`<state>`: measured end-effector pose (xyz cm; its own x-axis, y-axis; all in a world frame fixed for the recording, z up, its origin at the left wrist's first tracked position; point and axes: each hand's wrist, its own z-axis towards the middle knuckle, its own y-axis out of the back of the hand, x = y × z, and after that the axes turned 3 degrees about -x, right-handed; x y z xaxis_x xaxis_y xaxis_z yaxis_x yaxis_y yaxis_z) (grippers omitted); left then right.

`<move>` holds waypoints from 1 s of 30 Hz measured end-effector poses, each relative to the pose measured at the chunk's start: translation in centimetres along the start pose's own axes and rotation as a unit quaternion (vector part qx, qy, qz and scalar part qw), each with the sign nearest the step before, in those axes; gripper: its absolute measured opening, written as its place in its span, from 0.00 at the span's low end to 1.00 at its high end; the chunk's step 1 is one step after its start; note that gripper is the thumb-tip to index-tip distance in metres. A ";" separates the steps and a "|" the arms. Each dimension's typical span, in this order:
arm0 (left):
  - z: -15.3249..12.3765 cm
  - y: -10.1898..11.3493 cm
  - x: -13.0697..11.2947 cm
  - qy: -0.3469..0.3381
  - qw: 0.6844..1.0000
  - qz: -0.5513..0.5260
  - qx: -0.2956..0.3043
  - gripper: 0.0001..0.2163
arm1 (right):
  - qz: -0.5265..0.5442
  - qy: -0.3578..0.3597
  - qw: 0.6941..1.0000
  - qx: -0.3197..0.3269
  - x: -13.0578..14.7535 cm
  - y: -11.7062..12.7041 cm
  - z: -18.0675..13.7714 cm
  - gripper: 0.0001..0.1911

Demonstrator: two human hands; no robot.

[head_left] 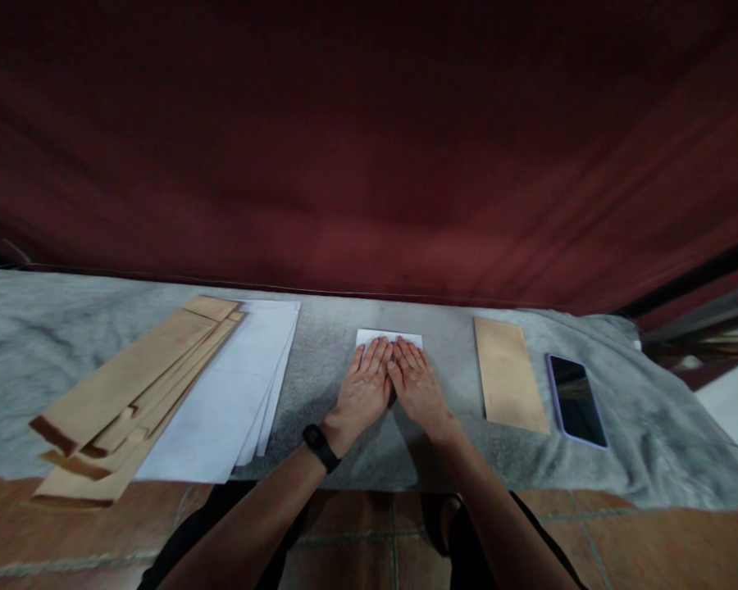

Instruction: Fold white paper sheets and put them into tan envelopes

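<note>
A small white piece of paper (pixel 369 336), seemingly folded, lies on the grey cloth in front of me. Both palms press down flat on it, side by side with the fingertips pointing away from me. My left hand (pixel 367 381) has its fingers stretched out and wears a dark wristband. Against it rests my right hand (pixel 416 378), also flat, the inner edges of the two hands touching. Most of the paper is hidden under them; only its far strip shows.
Left of my hands are white paper sheets (pixel 221 401), partly under several brown paper envelopes (pixel 135 360) that overhang the near edge. To the right lie one brown envelope (pixel 509 373) and a phone (pixel 576 400). Grey cloth (pixel 443 319) covers the surface; a dark red covering (pixel 369 164) rises behind.
</note>
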<state>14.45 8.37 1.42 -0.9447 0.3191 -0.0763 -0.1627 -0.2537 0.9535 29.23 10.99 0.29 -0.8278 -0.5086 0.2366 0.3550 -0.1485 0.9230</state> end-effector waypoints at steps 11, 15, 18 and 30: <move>0.0 -0.8 0.6 -0.010 1.000 0.008 0.012 0.25 | -0.061 0.007 0.998 -0.017 -0.3 -1.0 -0.3 0.26; -0.2 -0.9 0.7 -0.004 1.000 0.006 0.011 0.25 | -0.076 -0.003 0.997 -0.028 -0.4 -0.9 -0.1 0.26; -0.1 -1.1 0.8 0.000 1.000 0.005 0.011 0.24 | -0.080 -0.011 0.996 -0.036 -0.4 -0.8 -0.1 0.27; 0.5 -0.5 1.5 0.033 0.999 -0.007 0.026 0.26 | -0.098 -0.046 0.993 -0.046 -1.8 -0.8 -0.6 0.30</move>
<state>13.25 9.47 0.96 -0.9594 0.2606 -0.1080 -0.1632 -0.2001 0.9661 30.62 11.54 -1.06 -0.9194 -0.3836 0.0864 0.2182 -0.3150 0.9237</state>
